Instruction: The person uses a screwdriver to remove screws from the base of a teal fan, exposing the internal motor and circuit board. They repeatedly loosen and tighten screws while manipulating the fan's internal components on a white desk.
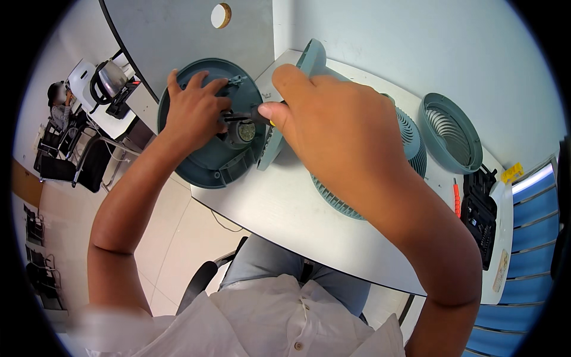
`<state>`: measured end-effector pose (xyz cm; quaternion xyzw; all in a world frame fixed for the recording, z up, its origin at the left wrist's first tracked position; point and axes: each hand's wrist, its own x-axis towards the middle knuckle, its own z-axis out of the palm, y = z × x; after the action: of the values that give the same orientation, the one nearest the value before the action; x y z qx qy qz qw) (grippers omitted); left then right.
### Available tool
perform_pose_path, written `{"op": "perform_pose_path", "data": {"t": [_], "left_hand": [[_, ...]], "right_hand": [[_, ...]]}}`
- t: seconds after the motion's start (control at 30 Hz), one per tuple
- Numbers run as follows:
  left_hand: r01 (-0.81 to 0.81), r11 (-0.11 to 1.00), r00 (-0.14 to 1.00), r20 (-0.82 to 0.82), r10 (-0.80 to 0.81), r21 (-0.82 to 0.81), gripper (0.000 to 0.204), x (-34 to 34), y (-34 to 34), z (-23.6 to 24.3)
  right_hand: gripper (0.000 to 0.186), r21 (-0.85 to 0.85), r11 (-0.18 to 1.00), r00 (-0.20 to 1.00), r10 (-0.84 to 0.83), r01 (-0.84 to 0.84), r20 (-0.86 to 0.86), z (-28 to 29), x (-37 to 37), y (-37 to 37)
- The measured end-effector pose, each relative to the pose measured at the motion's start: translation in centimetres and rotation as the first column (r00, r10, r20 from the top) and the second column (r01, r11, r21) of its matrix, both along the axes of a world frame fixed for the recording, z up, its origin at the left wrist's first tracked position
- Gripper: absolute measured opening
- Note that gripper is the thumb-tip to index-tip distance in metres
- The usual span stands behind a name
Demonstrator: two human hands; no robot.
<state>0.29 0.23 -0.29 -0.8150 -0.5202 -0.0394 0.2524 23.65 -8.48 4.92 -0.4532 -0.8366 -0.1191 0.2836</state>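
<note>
Right hand [342, 125] looms over the white bench [267, 205]. A round teal shell [190, 163] overhangs the bench's left edge, the left hand [193, 113] upon it, that grip open with fingers spread. A teal fan grille [409, 132] lies mid-bench, partly hidden by the right forearm; a vaned ring [447, 135] sits near the far edge, rightward. Along the right edge lie a black tool case [480, 217] and a red screwdriver [457, 199]. The right grip is closed around a black screwdriver-like tool [254, 115] pointing into the shell.
</note>
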Motion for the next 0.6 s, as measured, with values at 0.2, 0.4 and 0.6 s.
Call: {"op": "perform_pose_path", "data": {"t": [0.2, 0.4, 0.6], "left_hand": [[-0.057, 0.997, 0.998, -0.033, 0.055, -0.06, 0.036, 0.2, -0.2, 0.3], [-0.028, 0.999, 0.999, -0.022, 0.028, -0.019, 0.034, 0.3, -0.1, 0.2], [-0.029, 0.999, 0.999, -0.031, 0.028, -0.029, 0.033, 0.4, -0.1, 0.4]], "right_hand": [[0.02, 0.156, 0.983, 0.994, 0.099, -0.092, -0.038, -0.4, 0.6, 0.5], [0.021, 0.176, 0.983, 0.998, 0.053, -0.058, 0.028, -0.2, 0.5, 0.8], [0.021, -0.003, 0.998, 0.998, 0.059, -0.059, 0.021, 0.2, 0.6, -0.1]]}}
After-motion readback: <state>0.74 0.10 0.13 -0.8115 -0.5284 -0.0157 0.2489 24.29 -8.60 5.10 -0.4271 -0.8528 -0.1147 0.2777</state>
